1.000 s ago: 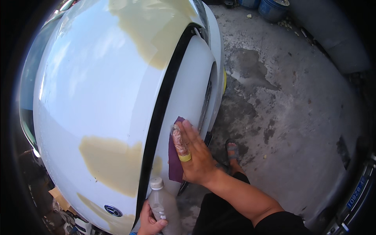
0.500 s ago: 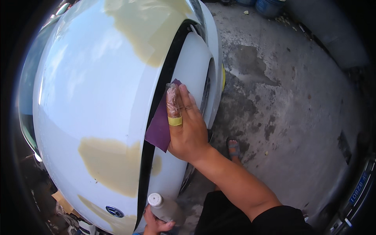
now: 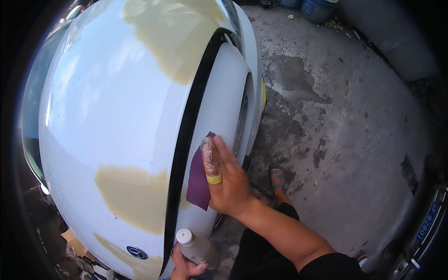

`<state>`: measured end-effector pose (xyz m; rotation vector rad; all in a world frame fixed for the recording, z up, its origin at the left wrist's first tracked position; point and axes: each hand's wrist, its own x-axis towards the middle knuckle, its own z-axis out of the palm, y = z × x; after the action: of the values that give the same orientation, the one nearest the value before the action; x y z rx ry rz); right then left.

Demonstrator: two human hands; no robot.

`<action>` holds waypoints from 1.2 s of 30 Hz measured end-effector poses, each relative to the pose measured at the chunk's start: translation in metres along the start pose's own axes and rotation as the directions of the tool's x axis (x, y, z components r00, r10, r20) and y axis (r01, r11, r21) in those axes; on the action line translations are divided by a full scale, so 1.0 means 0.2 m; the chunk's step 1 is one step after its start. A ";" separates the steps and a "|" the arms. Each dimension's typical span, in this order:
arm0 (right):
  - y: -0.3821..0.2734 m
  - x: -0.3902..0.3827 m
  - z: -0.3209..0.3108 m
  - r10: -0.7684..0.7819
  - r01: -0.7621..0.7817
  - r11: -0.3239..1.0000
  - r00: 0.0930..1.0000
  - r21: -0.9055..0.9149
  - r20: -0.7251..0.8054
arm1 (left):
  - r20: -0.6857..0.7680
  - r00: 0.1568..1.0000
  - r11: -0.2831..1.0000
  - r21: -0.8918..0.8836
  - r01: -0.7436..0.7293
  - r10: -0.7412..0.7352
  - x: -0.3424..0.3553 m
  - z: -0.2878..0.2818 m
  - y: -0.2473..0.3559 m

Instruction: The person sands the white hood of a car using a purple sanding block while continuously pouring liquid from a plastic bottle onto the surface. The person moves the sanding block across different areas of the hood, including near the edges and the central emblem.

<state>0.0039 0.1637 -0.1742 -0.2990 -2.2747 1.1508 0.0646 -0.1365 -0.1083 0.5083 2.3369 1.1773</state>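
Note:
A white car's front fills the left side, with beige filler patches on the white hood. My right hand lies flat and stretched out over a sheet of purple sandpaper, pressing it to the white bumper panel beside the black gap. One finger is wrapped in clear plastic with a yellow band at its base. At the bottom, my left hand is closed around a translucent plastic bottle with a white cap, held upright next to the bumper. The sandpaper's far edge is hidden under my right hand.
Stained concrete floor lies to the right, with a sandalled foot below my arm. Blue buckets stand at the far top. Another car's front with a blue plate is at the lower right. A cardboard piece sits lower left.
My right hand and the sandpaper have slid toward me along the bumper panel, off the black gap. My left hand and the bottle have stayed in place.

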 end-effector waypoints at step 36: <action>0.13 0.16 -0.03 -0.127 0.132 0.987 0.990 0.092 -0.055 | 0.074 0.994 0.982 -0.167 0.088 -0.076 0.07 0.04 0.07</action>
<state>-0.0203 0.1968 -0.1795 -0.1378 -2.1549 1.1680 0.0586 -0.1152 -0.1041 0.3815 2.1560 1.2865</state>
